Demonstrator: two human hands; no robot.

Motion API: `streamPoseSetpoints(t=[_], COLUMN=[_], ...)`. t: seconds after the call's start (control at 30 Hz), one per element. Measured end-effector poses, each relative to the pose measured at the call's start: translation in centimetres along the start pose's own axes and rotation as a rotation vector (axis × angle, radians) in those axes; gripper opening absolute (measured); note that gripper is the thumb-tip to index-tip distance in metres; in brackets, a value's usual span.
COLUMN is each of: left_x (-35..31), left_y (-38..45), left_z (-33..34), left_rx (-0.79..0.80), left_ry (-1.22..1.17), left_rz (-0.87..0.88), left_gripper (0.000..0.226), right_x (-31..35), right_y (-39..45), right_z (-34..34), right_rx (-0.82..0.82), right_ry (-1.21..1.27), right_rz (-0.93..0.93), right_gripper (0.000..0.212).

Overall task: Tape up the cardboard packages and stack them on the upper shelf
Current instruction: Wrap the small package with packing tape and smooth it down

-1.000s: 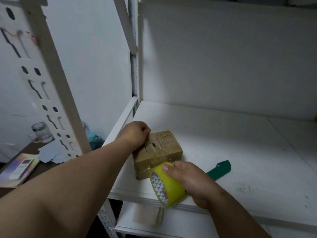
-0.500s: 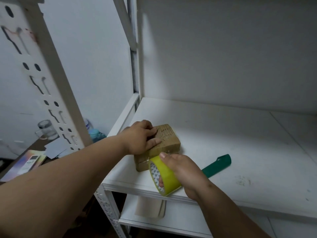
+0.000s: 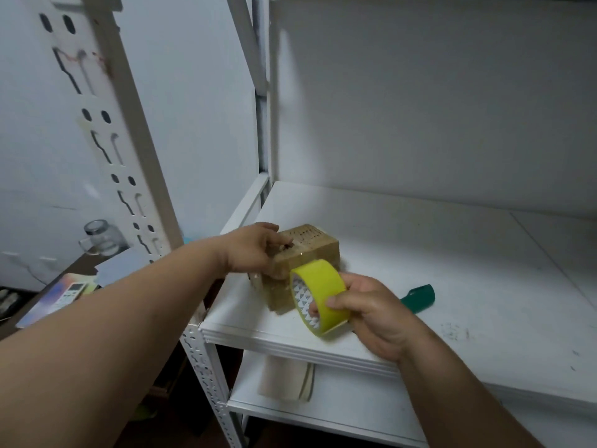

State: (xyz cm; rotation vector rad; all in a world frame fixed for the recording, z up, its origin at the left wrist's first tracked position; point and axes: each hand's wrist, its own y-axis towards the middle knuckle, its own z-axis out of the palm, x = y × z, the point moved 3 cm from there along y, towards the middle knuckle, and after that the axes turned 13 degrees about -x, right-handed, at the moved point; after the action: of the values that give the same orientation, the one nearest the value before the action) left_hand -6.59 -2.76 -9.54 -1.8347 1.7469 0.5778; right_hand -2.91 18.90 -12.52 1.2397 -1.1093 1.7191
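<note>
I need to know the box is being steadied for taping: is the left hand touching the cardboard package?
Touching. The head view shows the left hand gripping the cardboard package's left top edge.

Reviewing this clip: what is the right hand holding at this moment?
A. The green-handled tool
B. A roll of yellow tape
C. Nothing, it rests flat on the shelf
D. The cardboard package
B. The right hand grips the roll of yellow tape just in front of the cardboard package, which the left hand holds; the green-handled tool lies untouched on the shelf.
</note>
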Motion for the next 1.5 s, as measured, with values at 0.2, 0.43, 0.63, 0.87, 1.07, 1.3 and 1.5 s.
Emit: streamPoseSetpoints(t=[0.2,0.43,0.63,0.87,1.07,1.3,1.5], left_x=[1.3,-1.5,0.0,0.0,1.1,1.7,1.4], left_y=[-0.7,-3.2,-2.6,-1.2,-0.2,0.3,0.2], left_z=[0.8,2.5,3.3,2.0,0.9,0.4,2.5], left_rx=[0.086,-0.104,-0.072,-0.122,-0.011,0.018,-0.031], left_ry=[-0.526,-0.400,-0.017,-0.120,-0.615,-0.698,-0.848], left_rz=[-0.302,0.125,0.143,-0.067,-0.315,-0.466,-0.398], left_gripper=[0.017,0.056,0.099,0.118,0.098,0.042,0.079], right_x=[4.2,4.3,4.7,1.0,-0.3,0.6,-0.7], right_y=[-1.2,1.2,0.5,-3.2,-3.0,-1.0,0.4], right_z=[-1.1,0.7,1.0,-1.1,-1.8,-1.8,-2.2], right_rx=[0.006,-0.214,-0.284,-0.324,-0.139,-0.315,-0.464], right_ry=[-0.054,-0.360,-0.314,-0.290,-0.309,-0.437,-0.467], right_rz=[-0.236,-0.275,-0.315,-0.234,-0.155,-0.181,-0.129], right_gripper=[0.029,0.059,0.063,0.033,0.023,0.015,0.026])
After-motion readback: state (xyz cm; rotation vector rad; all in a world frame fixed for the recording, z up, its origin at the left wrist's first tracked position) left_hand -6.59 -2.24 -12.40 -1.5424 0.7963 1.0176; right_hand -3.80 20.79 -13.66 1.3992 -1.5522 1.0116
